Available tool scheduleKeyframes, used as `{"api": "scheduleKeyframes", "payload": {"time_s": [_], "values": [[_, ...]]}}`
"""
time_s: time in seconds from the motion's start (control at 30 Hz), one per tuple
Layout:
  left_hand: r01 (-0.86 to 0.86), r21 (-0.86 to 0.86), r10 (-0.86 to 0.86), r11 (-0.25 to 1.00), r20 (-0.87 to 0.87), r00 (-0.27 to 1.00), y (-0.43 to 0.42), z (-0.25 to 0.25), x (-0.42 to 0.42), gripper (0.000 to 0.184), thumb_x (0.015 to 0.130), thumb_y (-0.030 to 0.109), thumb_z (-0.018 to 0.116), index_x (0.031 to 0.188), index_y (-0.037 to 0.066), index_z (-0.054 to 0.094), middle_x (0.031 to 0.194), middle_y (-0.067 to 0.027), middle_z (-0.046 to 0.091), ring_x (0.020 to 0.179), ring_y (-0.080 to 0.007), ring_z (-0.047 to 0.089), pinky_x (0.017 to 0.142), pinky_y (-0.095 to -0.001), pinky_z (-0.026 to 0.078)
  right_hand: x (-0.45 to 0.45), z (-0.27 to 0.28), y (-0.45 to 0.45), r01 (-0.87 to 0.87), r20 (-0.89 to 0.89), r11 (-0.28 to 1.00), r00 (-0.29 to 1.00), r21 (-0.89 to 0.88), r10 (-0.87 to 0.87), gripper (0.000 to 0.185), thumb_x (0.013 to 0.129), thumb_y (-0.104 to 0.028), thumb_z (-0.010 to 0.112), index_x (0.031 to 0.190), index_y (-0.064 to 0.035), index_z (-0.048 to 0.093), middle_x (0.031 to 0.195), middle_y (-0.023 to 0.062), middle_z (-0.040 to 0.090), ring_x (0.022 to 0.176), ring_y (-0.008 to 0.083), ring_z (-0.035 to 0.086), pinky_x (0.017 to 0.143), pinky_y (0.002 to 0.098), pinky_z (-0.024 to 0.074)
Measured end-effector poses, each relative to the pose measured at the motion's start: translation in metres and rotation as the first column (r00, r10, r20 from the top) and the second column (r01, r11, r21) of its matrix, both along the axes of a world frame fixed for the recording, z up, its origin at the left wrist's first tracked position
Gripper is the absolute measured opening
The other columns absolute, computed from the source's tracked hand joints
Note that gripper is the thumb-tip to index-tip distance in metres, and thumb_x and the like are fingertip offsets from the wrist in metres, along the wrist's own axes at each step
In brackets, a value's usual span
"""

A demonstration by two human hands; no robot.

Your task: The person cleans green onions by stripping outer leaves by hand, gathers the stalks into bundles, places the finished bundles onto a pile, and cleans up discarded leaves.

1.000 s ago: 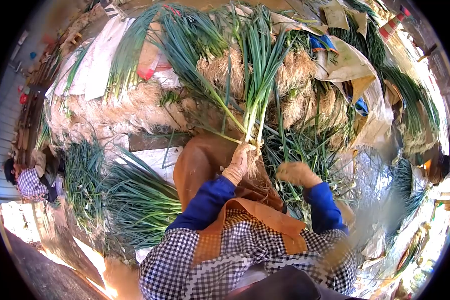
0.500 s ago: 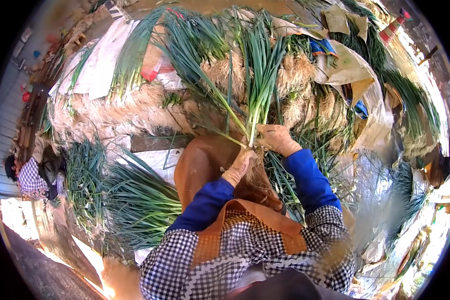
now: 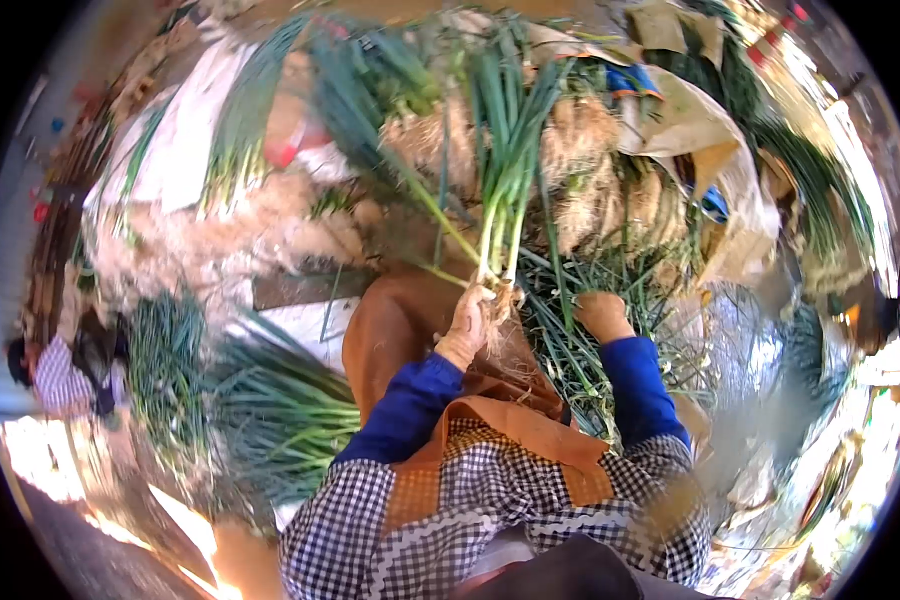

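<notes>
My left hand [image 3: 470,325] is closed around the root end of a small bunch of green onions [image 3: 500,190], above my lap. The white stalks rise from the fist and the long leaves fan away from me; pale stringy roots hang below. To the right, apart from the bunch, my right hand [image 3: 603,317] is closed, with a long green onion leaf [image 3: 558,262] running to its fingers. Loose leaves [image 3: 560,345] lie beneath and around that hand.
Rows of green onions with pale roots [image 3: 260,225] lie ahead. A cut pile of green onions [image 3: 280,400] rests at my left. White sacking [image 3: 185,130] and a tan sheet [image 3: 710,140] cover parts of the heap. Another person [image 3: 65,370] is at the far left.
My right hand has left the base of the bunch and moved right and down, with a leaf trailing from it. My left hand keeps its hold, and the stalks have spread apart slightly.
</notes>
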State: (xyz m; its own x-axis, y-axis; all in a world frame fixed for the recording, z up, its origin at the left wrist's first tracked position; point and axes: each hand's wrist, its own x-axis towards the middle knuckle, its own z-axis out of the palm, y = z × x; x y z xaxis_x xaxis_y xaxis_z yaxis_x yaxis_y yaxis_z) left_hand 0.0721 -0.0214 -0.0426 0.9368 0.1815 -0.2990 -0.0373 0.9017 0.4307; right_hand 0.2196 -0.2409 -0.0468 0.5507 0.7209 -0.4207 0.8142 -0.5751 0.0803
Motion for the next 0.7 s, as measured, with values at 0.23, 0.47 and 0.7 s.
{"api": "scheduleKeyframes", "payload": {"time_s": [0.23, 0.47, 0.7], "values": [[0.087, -0.001, -0.086, 0.996, -0.145, 0.986, -0.003, 0.034, 0.008, 0.022, 0.076, 0.023, 0.046, 0.087, 0.005, 0.053, 0.064, -0.007, 0.053, 0.045, -0.0169, 0.044, 0.039, -0.0258, 0.036, 0.003, -0.021, 0.153, 0.797, -0.795, 0.363, 0.223, 0.482, 0.565, 0.031, 0.092, -0.029, 0.045, 0.107, -0.0043, 0.056, 0.105, 0.0047, 0.059, 0.094, 0.015, 0.052, 0.084, 0.0319, 0.0419], [0.113, -0.207, -0.127, 0.972, -0.057, 0.99, 0.001, 0.049, 0.008, 0.024, 0.085, 0.028, 0.044, 0.082, 0.005, 0.054, 0.055, -0.0015, 0.044, 0.036, -0.011, 0.036, 0.033, -0.0218, 0.029, -0.056, 0.032, 0.128, 0.733, -0.745, 0.135, 0.656, 0.667, 0.117, 0.031, 0.092, -0.029, 0.042, 0.096, -0.0021, 0.057, 0.086, 0.0106, 0.059, 0.082, 0.0182, 0.054, 0.074, 0.0326, 0.0444], [0.167, -0.212, -0.17, 0.963, 0.003, 0.985, 0.029, 0.048, 0.0, 0.02, 0.082, 0.021, 0.041, 0.066, 0.009, 0.042, 0.054, 0.0003, 0.035, 0.04, -0.0076, 0.032, 0.036, -0.0213, 0.028, -0.037, 0.081, -0.008, 0.602, -0.968, 0.786, -0.085, 0.139, 0.236, 0.033, 0.09, -0.029, 0.05, 0.106, -0.0015, 0.058, 0.101, 0.0081, 0.06, 0.098, 0.0182, 0.054, 0.085, 0.0319, 0.0429]]}}
